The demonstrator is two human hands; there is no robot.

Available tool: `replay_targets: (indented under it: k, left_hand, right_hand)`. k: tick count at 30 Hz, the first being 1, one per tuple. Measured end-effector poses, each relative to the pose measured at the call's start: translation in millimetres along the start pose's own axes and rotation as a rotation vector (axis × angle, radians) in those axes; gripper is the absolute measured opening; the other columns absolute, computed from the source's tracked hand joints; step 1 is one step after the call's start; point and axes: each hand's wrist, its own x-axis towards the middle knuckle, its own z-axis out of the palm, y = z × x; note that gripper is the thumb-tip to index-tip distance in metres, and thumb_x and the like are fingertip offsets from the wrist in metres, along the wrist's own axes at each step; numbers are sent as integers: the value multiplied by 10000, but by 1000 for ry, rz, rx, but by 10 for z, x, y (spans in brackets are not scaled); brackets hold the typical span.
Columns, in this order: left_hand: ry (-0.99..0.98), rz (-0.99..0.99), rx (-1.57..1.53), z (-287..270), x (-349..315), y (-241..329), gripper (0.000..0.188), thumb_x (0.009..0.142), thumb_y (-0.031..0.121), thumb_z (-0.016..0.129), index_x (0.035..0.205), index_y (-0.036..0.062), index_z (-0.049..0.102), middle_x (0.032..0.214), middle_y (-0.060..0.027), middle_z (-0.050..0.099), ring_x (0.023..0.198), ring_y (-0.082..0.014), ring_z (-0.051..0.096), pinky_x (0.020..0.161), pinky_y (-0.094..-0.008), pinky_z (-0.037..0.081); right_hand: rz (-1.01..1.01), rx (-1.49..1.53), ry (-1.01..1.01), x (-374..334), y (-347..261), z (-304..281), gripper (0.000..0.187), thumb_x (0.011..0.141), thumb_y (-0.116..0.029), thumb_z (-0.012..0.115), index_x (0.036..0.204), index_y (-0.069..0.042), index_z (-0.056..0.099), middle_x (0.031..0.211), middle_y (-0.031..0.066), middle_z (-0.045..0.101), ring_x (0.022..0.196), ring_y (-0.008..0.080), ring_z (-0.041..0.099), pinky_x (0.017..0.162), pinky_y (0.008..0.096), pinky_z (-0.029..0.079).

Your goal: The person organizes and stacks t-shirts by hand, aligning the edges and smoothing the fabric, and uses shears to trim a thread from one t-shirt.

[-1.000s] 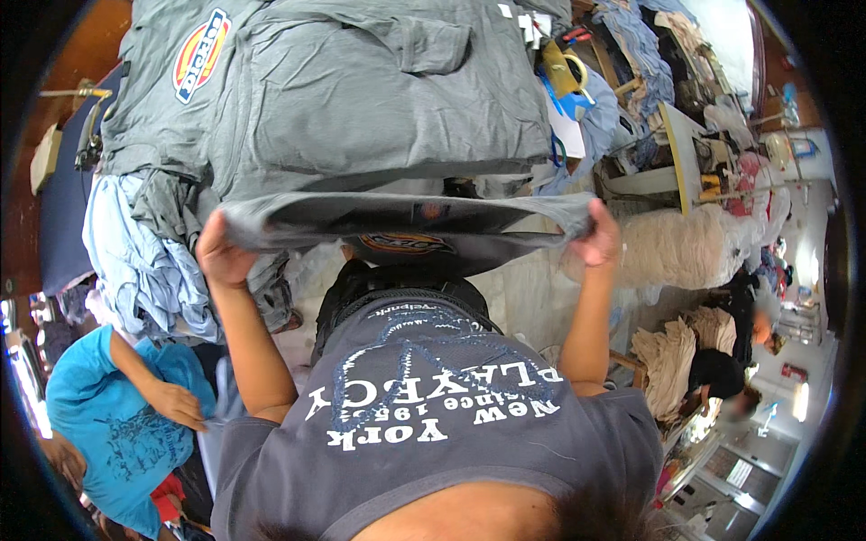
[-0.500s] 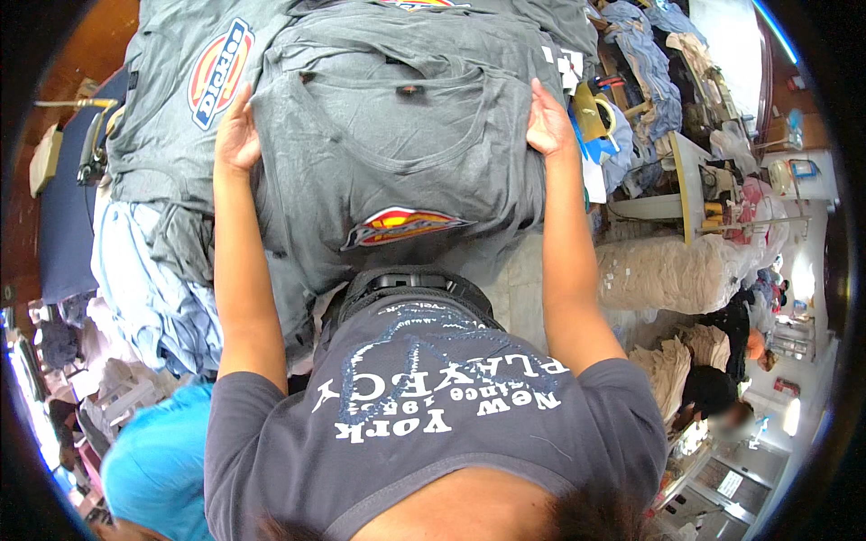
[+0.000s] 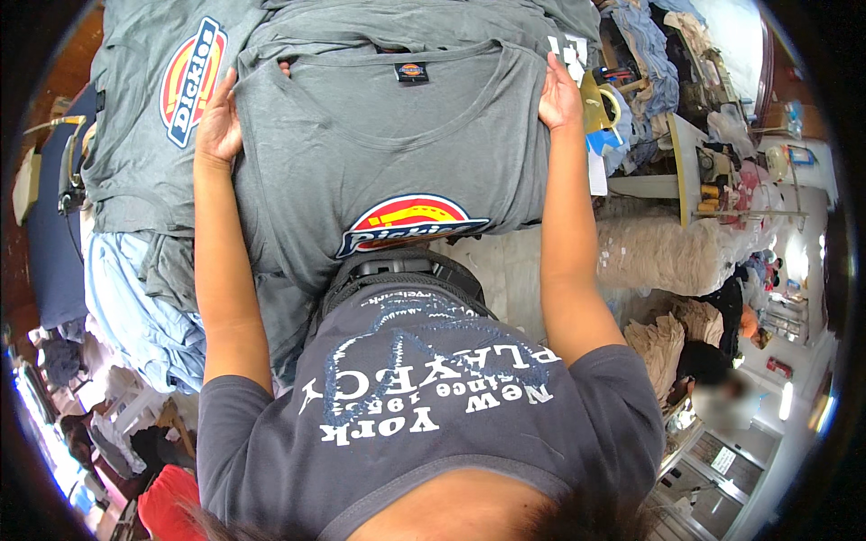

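A grey T-shirt (image 3: 397, 162) is held stretched wide between my hands. Its wide neckline faces up, with a small black neck label (image 3: 411, 72) inside, and a red, yellow and blue printed emblem (image 3: 410, 223) hangs toward my waist. My left hand (image 3: 219, 124) is closed on the shirt's left shoulder edge; a fingertip pokes out inside the neckline there. At the opposite shoulder my right hand (image 3: 561, 95) grips the cloth, its thumb and fingers partly behind the fabric. Beneath and beyond lie more grey shirts (image 3: 135, 162), one showing a similar emblem (image 3: 194, 81).
Light blue cloth (image 3: 135, 288) drapes at the left. Right of my right hand are a yellow tape roll (image 3: 600, 108) and white paper tags (image 3: 568, 52). Farther right stand a plastic-wrapped beige bundle (image 3: 658, 257) and a small table (image 3: 677, 171). A person in red (image 3: 169, 505) is at lower left.
My hands have moved slightly up and apart, pulling the shirt flatter and tauter. The neck label and front emblem show more fully. At lower left, blue clothing has left view and red clothing appears.
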Motion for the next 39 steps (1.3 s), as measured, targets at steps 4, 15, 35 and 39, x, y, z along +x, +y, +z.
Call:
replay_targets:
  k: [4, 15, 35, 39]
  left_hand:
    - [241, 68, 262, 262, -55, -49, 486, 890, 258, 405, 1206, -102, 325, 1184, -234, 440, 1114, -293, 439, 983, -374, 310]
    - [230, 75, 162, 27, 234, 56, 580, 885, 376, 375, 1221, -92, 305, 1210, -240, 411, 1128, -302, 422, 958, -371, 344]
    - [53, 645, 2035, 1005, 1473, -946, 300, 831, 319, 502, 997, 80, 573, 935, -139, 598, 861, -273, 572, 760, -311, 427]
    - [-6, 870, 2393, 1055, 1964, -1738, 306, 829, 325, 463, 970, 62, 529, 874, -157, 563, 837, -357, 515, 710, -438, 406]
  right_hand:
    - [43, -1, 82, -87, -13, -37, 327, 845, -172, 500, 1100, 29, 452, 1080, 135, 544, 1005, 213, 528, 885, 339, 412]
    - [230, -135, 35, 472, -178, 14, 317, 843, -202, 515, 1071, 14, 477, 1013, 130, 570, 943, 220, 558, 844, 350, 447]
    - [656, -1224, 211, -1988, 131, 453, 310, 788, -267, 589, 1002, -45, 556, 671, 47, 574, 485, 87, 505, 460, 199, 412]
    - [447, -1410, 284, -2145, 527, 386, 380, 728, -277, 622, 1044, -82, 538, 653, 104, 579, 524, 191, 557, 526, 314, 450]
